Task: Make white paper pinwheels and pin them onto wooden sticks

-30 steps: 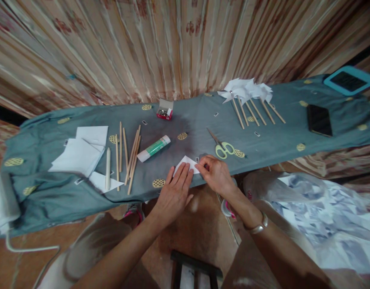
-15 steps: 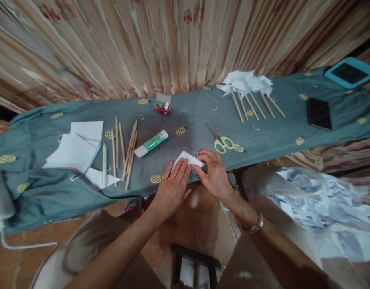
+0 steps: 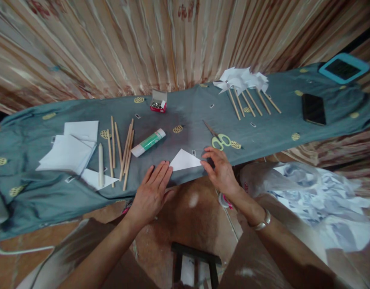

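The paper [image 3: 185, 160] lies along the tabletop's [image 3: 187, 110] near edge. The left hand [image 3: 150, 193] rests flat at its left corner, gripping nothing; the right hand [image 3: 222, 172] has thumb and forefinger apart by the opposite corner. Firm, even pressure should sharpen any crease.

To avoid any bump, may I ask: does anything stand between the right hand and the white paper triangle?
Nothing visible does. The right hand is at the right corner of the white paper triangle; whether they touch is unclear. The scissors lie farther back, outside that gap.
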Demonstrator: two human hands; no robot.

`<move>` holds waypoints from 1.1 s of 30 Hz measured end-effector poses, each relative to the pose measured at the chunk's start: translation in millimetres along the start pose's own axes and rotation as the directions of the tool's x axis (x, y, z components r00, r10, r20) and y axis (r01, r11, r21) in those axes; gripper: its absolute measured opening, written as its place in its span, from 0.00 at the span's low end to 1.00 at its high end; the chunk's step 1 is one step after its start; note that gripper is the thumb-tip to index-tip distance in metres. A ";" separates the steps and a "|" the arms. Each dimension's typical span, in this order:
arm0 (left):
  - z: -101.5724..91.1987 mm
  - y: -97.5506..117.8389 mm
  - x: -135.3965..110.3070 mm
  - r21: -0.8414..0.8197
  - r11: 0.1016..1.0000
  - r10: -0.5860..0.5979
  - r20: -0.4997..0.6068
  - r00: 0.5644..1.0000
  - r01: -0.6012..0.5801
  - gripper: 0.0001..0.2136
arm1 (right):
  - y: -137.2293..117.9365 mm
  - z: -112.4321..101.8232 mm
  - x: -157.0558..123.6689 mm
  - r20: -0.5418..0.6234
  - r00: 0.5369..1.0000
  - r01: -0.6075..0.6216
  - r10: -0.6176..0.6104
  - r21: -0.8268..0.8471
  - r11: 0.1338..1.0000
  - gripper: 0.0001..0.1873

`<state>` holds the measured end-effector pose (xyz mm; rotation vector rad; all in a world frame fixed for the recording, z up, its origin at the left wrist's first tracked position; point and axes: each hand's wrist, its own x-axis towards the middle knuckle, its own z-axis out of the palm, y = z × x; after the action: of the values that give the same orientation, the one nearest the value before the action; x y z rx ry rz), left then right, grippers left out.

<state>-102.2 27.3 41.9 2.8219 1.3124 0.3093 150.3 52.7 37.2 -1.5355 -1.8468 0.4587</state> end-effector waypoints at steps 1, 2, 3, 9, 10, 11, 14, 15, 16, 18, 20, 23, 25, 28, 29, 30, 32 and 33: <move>-0.6 -2.0 -2.7 0.001 1.000 -0.002 -0.003 1.000 0.002 0.26 | 0.4 -0.7 -0.2 0.002 1.000 -0.001 0.001 0.002 1.000 0.06; -1.2 -3.8 -5.4 0.003 1.000 -0.002 -0.008 1.000 0.002 0.26 | 0.6 -1.2 -0.4 0.003 1.000 -0.001 0.001 0.004 1.000 0.06; -1.8 -5.5 -7.9 0.006 1.000 0.002 -0.015 1.000 -0.001 0.26 | 0.7 -1.5 -0.5 0.003 1.000 -0.001 0.001 0.007 1.000 0.06; -3.2 -12.5 -18.5 0.010 1.000 0.004 -0.037 0.999 -0.004 0.26 | 3.5 -2.5 -1.5 0.003 1.000 0.008 -0.008 0.009 1.000 0.07; -3.3 -13.0 -18.9 0.010 1.000 0.004 -0.042 0.999 -0.003 0.26 | 3.8 -2.6 -1.5 0.000 1.000 0.010 -0.010 0.012 1.000 0.08; -3.5 -13.2 -18.9 0.010 1.000 0.005 -0.049 0.999 -0.004 0.26 | 3.6 -2.7 -1.4 -0.007 1.000 0.009 -0.009 0.018 1.000 0.09; -5.2 -13.0 -16.6 0.006 1.000 0.009 -0.075 0.997 -0.009 0.23 | -0.9 -2.0 0.1 -0.027 1.000 -0.010 0.011 0.060 0.998 0.13; -6.1 -13.0 -15.4 0.002 1.000 0.008 -0.085 0.996 -0.008 0.22 | -3.4 -1.3 1.1 -0.021 1.000 -0.018 0.020 0.070 0.997 0.13; -7.2 -13.0 -14.4 -0.005 1.000 0.004 -0.092 0.996 -0.005 0.21 | -6.3 -0.3 2.2 -0.003 1.000 -0.025 0.025 0.074 0.997 0.13; -9.5 -13.6 -12.7 -0.036 0.999 -0.011 -0.108 0.994 0.007 0.18 | -11.5 2.6 4.9 0.044 0.998 -0.037 0.033 0.072 0.997 0.11; -11.7 -14.6 -11.7 -0.103 0.994 -0.045 -0.118 0.992 0.033 0.18 | -15.0 6.1 8.0 0.068 0.996 -0.056 0.049 0.095 0.994 0.07; -14.6 -15.7 -9.2 -0.311 0.942 -0.174 -0.122 0.977 0.129 0.22 | -17.5 10.1 12.9 0.067 0.995 -0.089 0.076 0.219 0.972 0.03; -16.7 -15.4 -5.3 -0.525 0.817 -0.323 -0.078 0.943 0.237 0.25 | -19.4 10.8 15.9 0.079 0.994 -0.094 0.072 0.315 0.945 0.03; -21.9 -14.2 5.3 -0.823 0.446 -0.540 0.064 0.839 0.350 0.29 | -25.2 8.8 19.7 0.096 0.995 -0.076 0.038 0.422 0.904 0.03; -24.3 -13.9 9.7 -0.883 0.303 -0.590 0.121 0.798 0.358 0.30 | -28.0 7.6 20.7 0.098 0.995 -0.065 0.024 0.445 0.893 0.03; -27.0 -13.9 14.2 -0.919 0.175 -0.621 0.176 0.764 0.354 0.32 | -31.0 6.3 21.6 0.099 0.995 -0.054 0.009 0.461 0.886 0.03; -32.2 -14.4 22.8 -0.938 -0.009 -0.639 0.273 0.719 0.347 0.32 | -37.4 3.4 22.7 0.097 0.995 -0.027 -0.021 0.467 0.884 0.03; -34.3 -14.8 26.5 -0.933 -0.063 -0.630 0.312 0.711 0.353 0.31 | -40.5 2.1 22.9 0.094 0.995 -0.011 -0.036 0.461 0.887 0.03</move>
<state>-103.0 54.6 78.6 1.0385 1.2939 1.0077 118.2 65.2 68.5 -1.1895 -1.6608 0.9129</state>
